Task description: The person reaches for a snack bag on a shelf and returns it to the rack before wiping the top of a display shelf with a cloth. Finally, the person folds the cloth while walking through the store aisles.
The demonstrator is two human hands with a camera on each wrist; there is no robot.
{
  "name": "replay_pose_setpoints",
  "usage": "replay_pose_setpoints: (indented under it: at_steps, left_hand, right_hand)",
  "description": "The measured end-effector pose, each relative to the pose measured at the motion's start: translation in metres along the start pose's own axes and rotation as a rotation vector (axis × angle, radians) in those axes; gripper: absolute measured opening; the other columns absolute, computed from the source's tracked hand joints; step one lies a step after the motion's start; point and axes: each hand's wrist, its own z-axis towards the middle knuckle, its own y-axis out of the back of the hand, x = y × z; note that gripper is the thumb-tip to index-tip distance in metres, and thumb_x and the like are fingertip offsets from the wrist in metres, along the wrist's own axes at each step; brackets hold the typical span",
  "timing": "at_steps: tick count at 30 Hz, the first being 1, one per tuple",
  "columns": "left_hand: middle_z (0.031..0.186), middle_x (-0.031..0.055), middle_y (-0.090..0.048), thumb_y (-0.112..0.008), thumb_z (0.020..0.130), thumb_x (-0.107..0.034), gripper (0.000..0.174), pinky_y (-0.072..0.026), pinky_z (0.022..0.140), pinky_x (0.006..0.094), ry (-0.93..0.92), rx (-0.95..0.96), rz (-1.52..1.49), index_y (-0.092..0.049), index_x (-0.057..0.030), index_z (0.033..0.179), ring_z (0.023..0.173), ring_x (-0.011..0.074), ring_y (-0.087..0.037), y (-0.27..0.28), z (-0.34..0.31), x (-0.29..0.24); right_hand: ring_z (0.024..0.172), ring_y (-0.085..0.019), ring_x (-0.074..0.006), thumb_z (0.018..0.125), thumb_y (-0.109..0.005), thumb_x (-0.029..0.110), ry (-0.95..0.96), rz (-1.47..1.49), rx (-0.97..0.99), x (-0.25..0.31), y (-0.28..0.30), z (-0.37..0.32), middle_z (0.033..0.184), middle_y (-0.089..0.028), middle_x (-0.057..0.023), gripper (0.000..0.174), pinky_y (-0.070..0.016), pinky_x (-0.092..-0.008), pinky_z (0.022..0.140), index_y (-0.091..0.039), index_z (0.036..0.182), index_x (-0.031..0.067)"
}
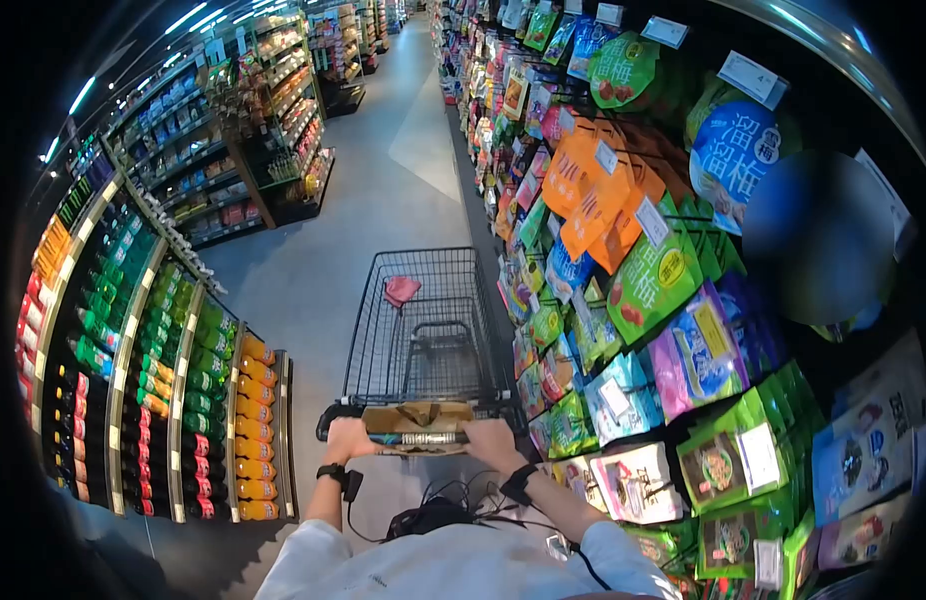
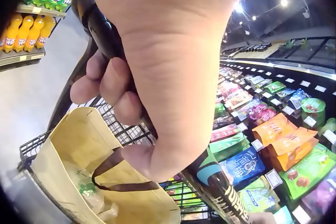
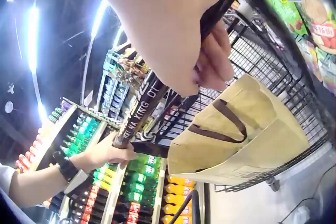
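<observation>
A black wire shopping cart [image 1: 368, 330] stands in front of the person. Its printed handle bar [image 1: 423, 438] is gripped at the left end by the left hand [image 1: 349, 440] and at the right end by the right hand [image 1: 493, 443]. In the left wrist view, the left fingers [image 2: 113, 85] curl round the bar. The right fingers [image 3: 215, 61] likewise wrap it in the right wrist view. Just beyond the handle, inside the cart, a tan bag [image 3: 262, 145] with brown straps stands with its top open. Some clear plastic [image 2: 92, 195] shows in it. A small pink item [image 1: 402, 290] lies toward the cart's far end.
Close along the cart's right side runs a rack of hanging snack packets [image 1: 588, 190]. Shelves of soda bottles [image 1: 258, 430] stand at the left. The grey aisle floor [image 1: 383, 140] stretches ahead, with another shelf unit [image 1: 223, 150] at its left. Cables [image 1: 463, 505] hang before the person's body.
</observation>
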Motion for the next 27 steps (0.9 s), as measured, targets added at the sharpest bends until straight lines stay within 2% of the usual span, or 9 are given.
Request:
replay_pose_setpoints:
  at_steps: [2, 5, 6, 10, 13, 14, 16, 20, 27]
  left_hand:
    - [0.086, 0.0236, -0.076, -0.079, 0.060, -0.068, 0.073, -0.0593, 0.077, 0.0462, -0.007, -0.040, -0.017, -0.079, 0.0009, 0.086, 0.082, 0.0404, -0.074, 0.007, 0.005, -0.002]
    - [0.085, 0.0244, -0.075, -0.078, 0.060, -0.066, 0.072, -0.0596, 0.077, 0.0465, 0.011, 0.049, 0.014, -0.078, 0.0018, 0.084, 0.081, 0.0407, -0.074, 0.003, 0.032, 0.006]
    - [0.083, 0.0248, -0.075, -0.078, 0.060, -0.066, 0.071, -0.0599, 0.077, 0.0464, 0.010, 0.052, -0.005, -0.078, 0.0017, 0.083, 0.080, 0.0406, -0.074, 0.009, 0.039, 0.006]
    - [0.077, 0.0219, -0.073, -0.075, 0.062, -0.073, 0.075, -0.0587, 0.071, 0.0460, -0.009, -0.004, 0.056, -0.078, -0.0001, 0.080, 0.073, 0.0392, -0.073, 0.012, 0.079, 0.022]
    - [0.077, 0.0220, -0.074, -0.076, 0.061, -0.073, 0.075, -0.0591, 0.071, 0.0441, -0.010, -0.029, 0.067, -0.078, 0.0002, 0.078, 0.074, 0.0382, -0.073, 0.027, 0.115, 0.029]
    - [0.079, 0.0241, -0.074, -0.079, 0.061, -0.063, 0.067, -0.0590, 0.074, 0.0449, 0.001, -0.029, 0.016, -0.078, 0.0013, 0.079, 0.075, 0.0397, -0.073, 0.035, 0.128, 0.031]
    - [0.077, 0.0236, -0.073, -0.079, 0.061, -0.064, 0.067, -0.0589, 0.073, 0.0450, -0.007, -0.055, 0.005, -0.078, 0.0011, 0.078, 0.075, 0.0390, -0.074, 0.050, 0.156, 0.037]
    - [0.076, 0.0217, -0.074, -0.080, 0.061, -0.066, 0.069, -0.0588, 0.072, 0.0444, -0.031, -0.099, 0.002, -0.078, 0.0006, 0.077, 0.074, 0.0369, -0.074, 0.070, 0.228, 0.059]
    - [0.081, 0.0209, -0.076, -0.080, 0.064, -0.067, 0.072, -0.0594, 0.073, 0.0414, -0.030, -0.031, 0.023, -0.080, 0.0015, 0.084, 0.077, 0.0352, -0.076, 0.130, 0.346, 0.074]
  right_hand:
    - [0.084, -0.073, -0.0331, 0.072, -0.077, 0.023, -0.006, 0.076, -0.046, -0.005, -0.001, 0.008, 0.087, -0.072, -0.0123, 0.031, -0.0568, -0.0470, 0.072, -0.066, 0.097, 0.0082]
    - [0.090, -0.071, -0.0327, 0.071, -0.078, 0.020, 0.013, 0.089, -0.145, -0.010, 0.012, 0.026, 0.095, -0.069, -0.0117, 0.038, -0.0569, -0.0454, 0.075, -0.063, 0.103, 0.0068]
    - [0.095, -0.068, -0.0322, 0.068, -0.079, 0.020, -0.020, 0.079, -0.099, -0.013, 0.011, 0.035, 0.098, -0.066, -0.0108, 0.045, -0.0567, -0.0438, 0.080, -0.061, 0.107, 0.0063]
    - [0.098, -0.066, -0.0314, 0.067, -0.080, 0.022, -0.001, 0.032, -0.187, -0.026, 0.018, 0.077, 0.098, -0.066, -0.0099, 0.044, -0.0554, -0.0431, 0.085, -0.064, 0.104, 0.0065]
    - [0.094, -0.068, -0.0316, 0.068, -0.079, 0.027, -0.013, 0.007, -0.173, -0.040, 0.018, 0.118, 0.092, -0.068, -0.0105, 0.036, -0.0565, -0.0441, 0.080, -0.068, 0.095, 0.0059]
    - [0.091, -0.069, -0.0319, 0.069, -0.078, 0.029, -0.052, -0.007, -0.100, -0.045, 0.017, 0.133, 0.090, -0.069, -0.0111, 0.033, -0.0567, -0.0447, 0.078, -0.070, 0.091, 0.0057]
    - [0.086, -0.071, -0.0325, 0.069, -0.077, 0.032, -0.138, -0.026, 0.041, -0.054, 0.015, 0.169, 0.084, -0.071, -0.0123, 0.031, -0.0572, -0.0459, 0.074, -0.073, 0.084, 0.0055]
    - [0.072, -0.073, -0.0361, 0.066, -0.077, 0.034, -0.129, -0.057, 0.010, -0.078, 0.027, 0.242, 0.074, -0.072, -0.0174, 0.031, -0.0566, -0.0473, 0.068, -0.075, 0.075, 0.0042]
    - [0.077, -0.074, -0.0361, 0.064, -0.077, 0.031, -0.215, -0.147, 0.051, -0.123, 0.046, 0.369, 0.079, -0.074, -0.0186, 0.030, -0.0572, -0.0468, 0.070, -0.077, 0.077, 0.0043]
